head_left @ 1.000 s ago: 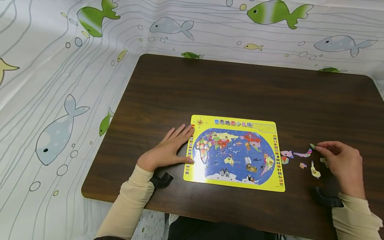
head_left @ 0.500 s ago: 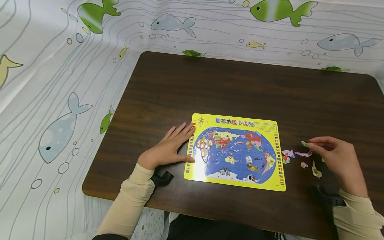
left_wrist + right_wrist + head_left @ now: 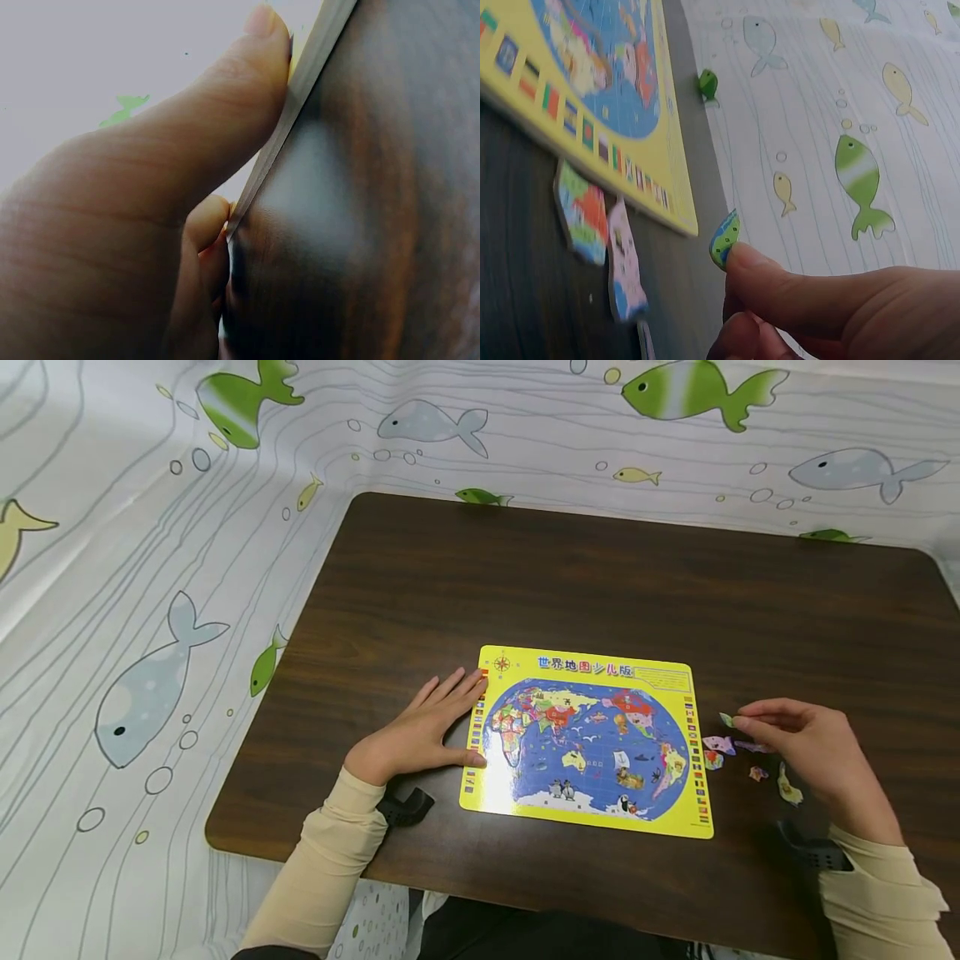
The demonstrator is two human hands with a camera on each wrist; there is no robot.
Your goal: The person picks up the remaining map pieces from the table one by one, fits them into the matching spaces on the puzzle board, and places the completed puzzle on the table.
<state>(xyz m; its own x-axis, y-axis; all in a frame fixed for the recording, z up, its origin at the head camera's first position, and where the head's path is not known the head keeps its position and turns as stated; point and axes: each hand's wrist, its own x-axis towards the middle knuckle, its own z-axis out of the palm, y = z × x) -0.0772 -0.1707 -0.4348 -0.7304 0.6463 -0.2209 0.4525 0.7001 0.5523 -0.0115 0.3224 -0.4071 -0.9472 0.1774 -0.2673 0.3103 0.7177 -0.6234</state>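
A world map puzzle board (image 3: 585, 820) with a yellow border lies on the dark wooden table. My left hand (image 3: 416, 735) rests along its left edge, fingers spread and straight, with thumb and fingertips on the border. Just right of the board, my right hand (image 3: 806, 747) pinches a small green puzzle piece (image 3: 724, 238) between thumb and fingers, above the table. Close under it lie a pink piece (image 3: 718, 744) and a red and green piece (image 3: 713, 762) by the board's right edge. A purple piece (image 3: 748, 747) is partly covered by the right hand.
An orange piece (image 3: 758, 773) and a longer yellow and white piece (image 3: 789, 787) lie loose on the table (image 3: 600, 577), nearer the right wrist. A white sheet (image 3: 540, 410) printed with fish hangs behind the table and along its left side.
My right hand has moved left toward the board, carrying the green puzzle piece. The left hand stays at the board's left edge.
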